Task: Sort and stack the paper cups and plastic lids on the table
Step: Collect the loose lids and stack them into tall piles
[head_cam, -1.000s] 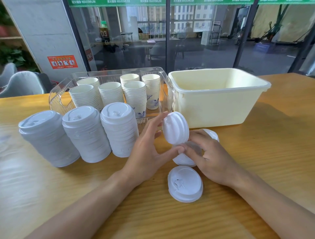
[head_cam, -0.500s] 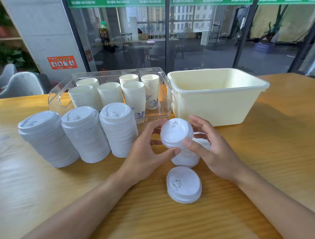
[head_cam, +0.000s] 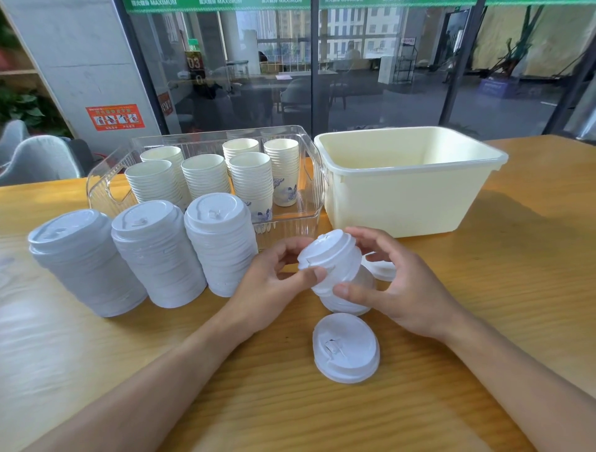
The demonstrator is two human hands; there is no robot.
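While both hands pinch a small lid stack (head_cam: 335, 267), it tilts.
Loose grip could spill lids onto the table (head_cam: 483, 306).

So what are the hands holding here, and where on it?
Both hands, left hand and right hand, hold a short stack of white lids by its sides, above the table.

Lid behind right hand (head_cam: 380, 269) mostly hidden; sm. lid stack (head_cam: 350, 300) partly hidden by fingers

A green banner (head_cam: 222, 4) above the glass wall reads "MAXIMUM" repeatedly. A dark sign (head_cam: 194, 63) behind the glass shows "03".
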